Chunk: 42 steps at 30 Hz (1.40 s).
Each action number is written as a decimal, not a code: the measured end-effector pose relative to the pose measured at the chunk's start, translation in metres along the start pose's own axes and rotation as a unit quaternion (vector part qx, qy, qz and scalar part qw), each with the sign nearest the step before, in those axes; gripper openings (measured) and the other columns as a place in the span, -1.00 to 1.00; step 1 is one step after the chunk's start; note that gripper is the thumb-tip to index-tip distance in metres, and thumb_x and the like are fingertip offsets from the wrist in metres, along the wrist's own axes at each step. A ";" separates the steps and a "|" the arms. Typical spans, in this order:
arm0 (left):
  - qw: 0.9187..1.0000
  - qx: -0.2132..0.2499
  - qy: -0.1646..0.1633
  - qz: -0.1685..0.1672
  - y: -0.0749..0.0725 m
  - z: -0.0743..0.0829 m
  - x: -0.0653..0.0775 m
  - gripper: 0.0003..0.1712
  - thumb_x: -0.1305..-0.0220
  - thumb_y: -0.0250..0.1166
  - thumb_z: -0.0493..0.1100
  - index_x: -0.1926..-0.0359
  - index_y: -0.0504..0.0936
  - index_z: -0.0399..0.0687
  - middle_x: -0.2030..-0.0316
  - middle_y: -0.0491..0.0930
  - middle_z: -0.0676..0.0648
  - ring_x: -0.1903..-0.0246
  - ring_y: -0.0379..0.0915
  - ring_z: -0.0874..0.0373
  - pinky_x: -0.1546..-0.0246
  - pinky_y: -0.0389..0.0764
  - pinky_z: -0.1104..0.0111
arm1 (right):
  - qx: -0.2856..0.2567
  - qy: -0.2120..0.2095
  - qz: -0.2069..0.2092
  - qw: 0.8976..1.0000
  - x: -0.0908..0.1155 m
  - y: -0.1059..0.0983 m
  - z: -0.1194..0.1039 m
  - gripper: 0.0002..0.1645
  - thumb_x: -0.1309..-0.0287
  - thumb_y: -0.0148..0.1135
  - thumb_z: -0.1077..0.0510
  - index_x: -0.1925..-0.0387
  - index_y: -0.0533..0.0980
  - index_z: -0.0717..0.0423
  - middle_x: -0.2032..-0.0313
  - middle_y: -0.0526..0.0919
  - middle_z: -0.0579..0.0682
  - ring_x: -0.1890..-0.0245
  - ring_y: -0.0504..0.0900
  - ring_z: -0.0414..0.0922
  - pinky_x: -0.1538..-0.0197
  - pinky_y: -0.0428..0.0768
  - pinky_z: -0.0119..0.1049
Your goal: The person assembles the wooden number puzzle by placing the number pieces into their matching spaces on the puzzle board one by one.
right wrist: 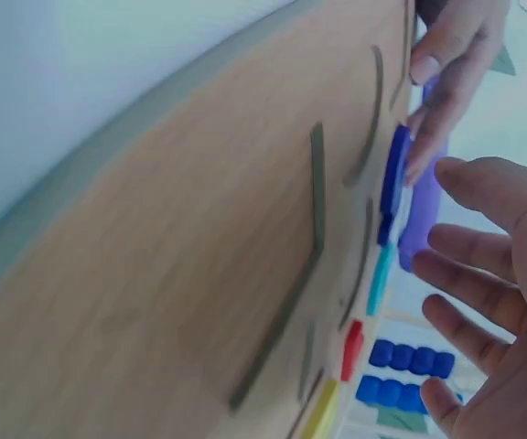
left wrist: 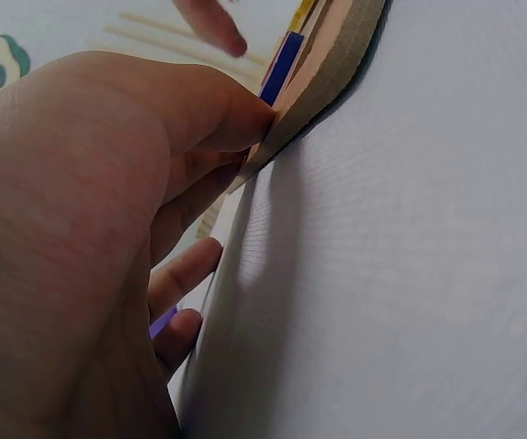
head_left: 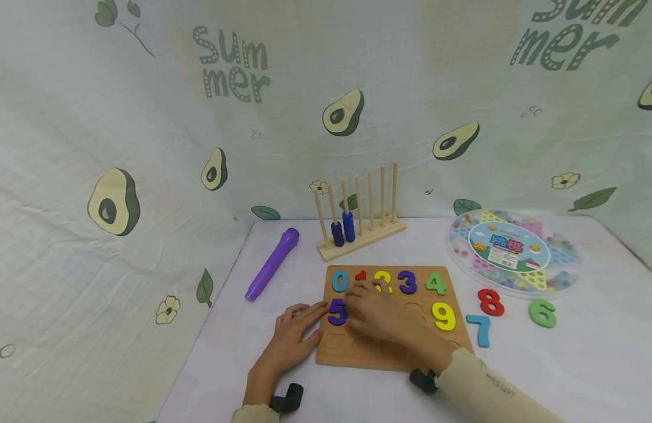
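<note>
A wooden number board (head_left: 370, 357) lies on the white table with colored digits set in it. My left hand (head_left: 288, 342) touches the board's left edge with its fingertips, beside the purple 5 (head_left: 337, 314). In the left wrist view, the thumb (left wrist: 236, 119) rests right at the board's edge. Above the board is my right hand (head_left: 378, 314), close to the 5; its fingers are spread and hold nothing in the right wrist view. It partly covers the red 1 (head_left: 360, 275) and the yellow 2 (head_left: 383, 276). Blue 0, purple 3, green 4 and yellow 9 also sit in the board.
Right of the board lie a red 8 (head_left: 491, 302), a blue 7 (head_left: 481, 330) and a green 6 (head_left: 542, 314). Behind them rests a round clear game box (head_left: 508, 247). A peg rack (head_left: 360, 239) with blue beads stands behind the board, a purple tube (head_left: 273, 264) to its left.
</note>
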<state>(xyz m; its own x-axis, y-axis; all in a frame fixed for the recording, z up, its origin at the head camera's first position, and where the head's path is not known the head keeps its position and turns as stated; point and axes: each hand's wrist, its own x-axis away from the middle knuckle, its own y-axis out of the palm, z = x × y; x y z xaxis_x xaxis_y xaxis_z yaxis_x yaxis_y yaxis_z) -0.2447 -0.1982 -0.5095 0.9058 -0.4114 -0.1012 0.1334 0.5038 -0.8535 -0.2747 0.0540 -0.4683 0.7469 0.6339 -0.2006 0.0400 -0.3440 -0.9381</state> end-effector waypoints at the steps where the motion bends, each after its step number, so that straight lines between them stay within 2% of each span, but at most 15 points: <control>1: 1.000 0.000 0.000 0.000 0.000 0.001 0.000 -0.41 -0.44 0.16 0.01 -0.46 0.36 0.31 -0.43 0.28 0.27 -0.37 0.10 0.04 -0.25 0.10 -0.10 | 0.001 0.002 0.001 1.000 0.004 -0.004 0.001 -0.59 -0.22 0.34 -0.03 -0.06 0.64 0.02 -0.12 0.61 -0.04 -0.28 0.37 0.06 -0.29 0.15 0.28; 3: 1.000 -0.002 0.000 0.000 0.000 0.001 -0.001 -0.41 -0.44 0.17 0.01 -0.45 0.37 0.31 -0.43 0.28 0.27 -0.37 0.10 0.04 -0.25 0.11 -0.10 | 0.005 0.007 0.002 1.000 0.011 -0.012 0.002 -0.66 -0.24 0.33 -0.02 -0.01 0.66 -0.01 -0.08 0.62 -0.06 -0.25 0.39 0.05 -0.27 0.16 0.31; 7: 1.000 -0.007 -0.001 0.002 0.001 0.000 -0.002 -0.41 -0.44 0.17 0.01 -0.45 0.37 0.32 -0.43 0.28 0.28 -0.37 0.10 0.05 -0.24 0.10 -0.09 | 0.013 0.007 0.009 1.000 0.026 -0.025 0.006 -0.64 -0.25 0.34 -0.05 -0.02 0.66 0.00 -0.07 0.64 -0.05 -0.22 0.43 0.04 -0.25 0.20 0.32; 15: 1.000 -0.003 0.002 0.009 0.002 -0.003 0.001 -0.41 -0.42 0.19 -0.01 -0.44 0.39 0.30 -0.42 0.29 0.25 -0.36 0.11 0.04 -0.23 0.11 -0.10 | 0.001 0.001 0.024 1.000 0.054 -0.039 0.019 -0.68 -0.25 0.36 -0.02 0.02 0.67 -0.01 0.01 0.66 -0.12 -0.22 0.44 0.05 -0.26 0.20 0.27; 24: 1.000 0.006 -0.005 0.011 0.003 -0.001 0.001 -0.41 -0.41 0.20 -0.03 -0.44 0.40 0.29 -0.42 0.31 0.23 -0.35 0.11 0.03 -0.23 0.10 -0.13 | 0.002 0.015 0.043 0.999 0.077 -0.047 0.030 -0.72 -0.24 0.36 0.00 0.06 0.69 0.01 0.04 0.68 -0.12 -0.16 0.48 0.00 -0.25 0.24 0.20; 31: 1.000 0.004 -0.007 0.013 0.004 0.001 0.001 -0.41 -0.41 0.20 -0.01 -0.43 0.40 0.32 -0.41 0.32 0.25 -0.35 0.12 0.04 -0.23 0.10 -0.14 | -0.004 0.030 0.046 0.998 0.092 -0.050 0.037 -0.71 -0.25 0.36 0.02 0.05 0.68 0.03 0.01 0.67 -0.09 -0.18 0.48 0.07 -0.26 0.20 0.26; 36: 1.000 0.004 -0.005 0.013 0.004 0.001 0.000 -0.41 -0.41 0.20 -0.01 -0.44 0.40 0.32 -0.41 0.31 0.24 -0.35 0.12 0.05 -0.23 0.11 -0.12 | 0.002 0.036 0.060 0.998 0.102 -0.051 0.044 -0.68 -0.19 0.41 0.02 0.03 0.68 0.02 -0.01 0.67 -0.07 -0.19 0.50 0.09 -0.22 0.24 0.22; 42: 1.000 0.007 -0.006 0.012 0.003 0.001 0.001 -0.40 -0.41 0.21 -0.02 -0.44 0.39 0.32 -0.41 0.32 0.23 -0.36 0.12 0.03 -0.23 0.10 -0.14 | 0.006 0.058 0.074 0.996 0.115 -0.054 0.052 -0.68 -0.11 0.48 0.04 0.08 0.68 -0.02 0.00 0.67 -0.12 -0.14 0.53 0.04 -0.19 0.26 0.20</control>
<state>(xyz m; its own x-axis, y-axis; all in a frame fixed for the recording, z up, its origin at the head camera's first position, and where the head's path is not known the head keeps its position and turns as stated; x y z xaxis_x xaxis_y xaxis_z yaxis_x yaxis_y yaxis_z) -0.2428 -0.1963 -0.5115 0.9136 -0.3901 -0.1145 0.1180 0.5240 -0.8435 -0.2253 0.1812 -0.4553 0.8154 0.4927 -0.3039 -0.0832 -0.4197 -0.9039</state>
